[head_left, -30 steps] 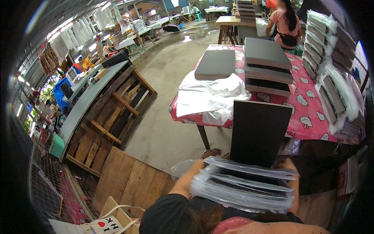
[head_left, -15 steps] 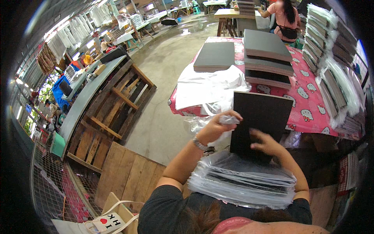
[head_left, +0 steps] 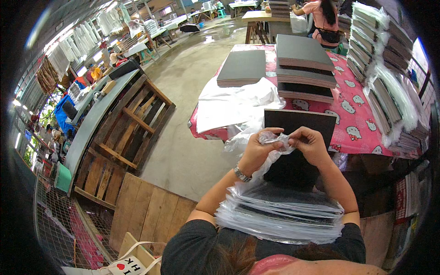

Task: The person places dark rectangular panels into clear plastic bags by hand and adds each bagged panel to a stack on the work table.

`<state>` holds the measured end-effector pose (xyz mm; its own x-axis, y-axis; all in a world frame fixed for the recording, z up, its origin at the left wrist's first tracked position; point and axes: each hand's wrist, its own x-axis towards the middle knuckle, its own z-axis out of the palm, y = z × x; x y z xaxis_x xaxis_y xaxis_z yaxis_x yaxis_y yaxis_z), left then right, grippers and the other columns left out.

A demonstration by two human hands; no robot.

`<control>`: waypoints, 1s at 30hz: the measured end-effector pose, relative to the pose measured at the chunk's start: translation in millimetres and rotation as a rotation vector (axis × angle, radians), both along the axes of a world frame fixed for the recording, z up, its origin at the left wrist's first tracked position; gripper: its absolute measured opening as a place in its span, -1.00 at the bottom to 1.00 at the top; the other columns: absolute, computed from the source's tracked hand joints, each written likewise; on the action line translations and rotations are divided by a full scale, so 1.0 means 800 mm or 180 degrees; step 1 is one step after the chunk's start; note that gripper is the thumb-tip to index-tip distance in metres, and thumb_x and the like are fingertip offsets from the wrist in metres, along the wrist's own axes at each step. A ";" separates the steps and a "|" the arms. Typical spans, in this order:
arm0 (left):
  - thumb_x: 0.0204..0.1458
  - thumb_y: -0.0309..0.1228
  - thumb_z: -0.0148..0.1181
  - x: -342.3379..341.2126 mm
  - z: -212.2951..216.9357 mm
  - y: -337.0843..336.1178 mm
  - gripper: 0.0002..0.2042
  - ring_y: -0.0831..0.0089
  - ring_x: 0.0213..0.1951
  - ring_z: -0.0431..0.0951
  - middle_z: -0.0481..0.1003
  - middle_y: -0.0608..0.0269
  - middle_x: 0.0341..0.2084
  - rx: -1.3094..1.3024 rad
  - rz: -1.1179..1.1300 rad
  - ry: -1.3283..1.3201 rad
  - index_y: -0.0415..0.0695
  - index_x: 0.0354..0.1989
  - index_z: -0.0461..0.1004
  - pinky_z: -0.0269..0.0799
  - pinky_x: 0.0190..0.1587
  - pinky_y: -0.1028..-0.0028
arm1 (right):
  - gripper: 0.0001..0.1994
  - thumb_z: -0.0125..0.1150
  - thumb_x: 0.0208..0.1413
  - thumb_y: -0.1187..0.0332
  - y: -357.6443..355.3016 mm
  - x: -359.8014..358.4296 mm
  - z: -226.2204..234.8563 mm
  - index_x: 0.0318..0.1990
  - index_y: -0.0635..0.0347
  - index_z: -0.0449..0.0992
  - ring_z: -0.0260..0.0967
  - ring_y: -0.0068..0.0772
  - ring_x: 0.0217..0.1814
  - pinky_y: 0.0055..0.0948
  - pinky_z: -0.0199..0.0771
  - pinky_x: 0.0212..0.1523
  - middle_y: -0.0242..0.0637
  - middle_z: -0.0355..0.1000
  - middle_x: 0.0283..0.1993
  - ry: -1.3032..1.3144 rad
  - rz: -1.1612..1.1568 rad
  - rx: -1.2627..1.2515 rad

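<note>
Clear plastic, thin and crumpled, is gathered between my hands just above a black board (head_left: 293, 172). My left hand (head_left: 256, 151) has its fingers closed round a bunch of the film (head_left: 277, 140), and my right hand (head_left: 312, 145) is narrowed to a pinch at the film's edge, thumb and forefinger meeting there. I judge that such limp stuff asks for fingertips from both sides, as one hand alone would let it fold on itself. A loose tail of it hangs below my left palm, near the watch (head_left: 242, 174) on that wrist.

Behind the film the board stands tilted, its lower end hidden by the wrapped stack (head_left: 279, 216); whether it leans on the table's edge I cannot tell. That stack lies close against my body, between my forearms, probably so that everything stays within a short reach.

Past the board, white sheeting (head_left: 240, 107) lies at the near left corner of the table, handy to my left side. Beyond it are a low pile of dark boards (head_left: 243, 68) and, to its right, a taller pile (head_left: 305, 57), staggered in layers, perhaps to keep batches apart. The pink patterned cloth (head_left: 350, 130) likely guards their faces from scuffs. Plastic-covered stacks (head_left: 392, 105) line the right side.
</note>
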<state>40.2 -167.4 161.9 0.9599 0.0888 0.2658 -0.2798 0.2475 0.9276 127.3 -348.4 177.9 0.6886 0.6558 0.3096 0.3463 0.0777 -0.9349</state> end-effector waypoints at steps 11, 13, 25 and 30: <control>-0.16 -0.64 0.26 -0.007 0.031 -0.020 -0.55 0.54 -0.32 0.54 0.55 0.17 -0.38 0.0034 0.0119 -0.0142 -0.23 0.00 0.38 0.46 -0.23 0.59 | -0.83 0.20 0.00 0.50 -0.003 -0.019 0.002 -0.21 0.26 0.50 0.32 -0.66 -0.37 -0.61 0.35 -0.28 -0.37 0.45 -0.42 -0.0256 -0.0035 -0.0178; -0.16 -0.64 0.27 -0.007 0.023 -0.015 -0.54 0.53 -0.29 0.54 0.56 0.14 -0.35 0.0299 0.0272 -0.0079 -0.22 0.00 0.38 0.46 -0.21 0.59 | -0.91 0.23 -0.02 0.49 -0.015 -0.001 0.002 -0.34 0.29 0.54 0.31 -0.68 -0.40 -0.62 0.34 -0.33 -0.39 0.44 -0.48 0.0036 -0.0291 0.0100; -0.19 -0.65 0.30 -0.008 0.021 -0.020 -0.58 0.60 -0.47 0.48 0.49 0.30 -0.49 0.0604 0.0493 0.0112 -0.25 -0.08 0.39 0.40 -0.41 0.63 | -0.93 0.21 0.00 0.48 -0.014 0.012 -0.006 -0.37 0.30 0.51 0.28 -0.66 -0.42 -0.62 0.29 -0.36 -0.42 0.41 -0.46 0.0325 -0.0038 -0.0133; -0.12 -0.52 0.31 0.000 0.004 -0.029 -0.70 0.70 -0.47 0.35 0.44 0.41 -0.48 0.0595 0.0516 0.0037 -0.23 -0.18 0.43 0.26 -0.41 0.67 | -0.91 0.21 0.02 0.46 0.001 0.015 0.006 -0.35 0.30 0.56 0.37 -0.55 -0.21 -0.60 0.36 -0.17 -0.37 0.42 -0.33 -0.0274 -0.0479 0.0755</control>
<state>40.1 -190.8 164.8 0.9402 0.1922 0.2811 -0.2908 0.0240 0.9565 139.2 -347.8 183.1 0.7372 0.4505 0.5036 0.4478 0.2324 -0.8634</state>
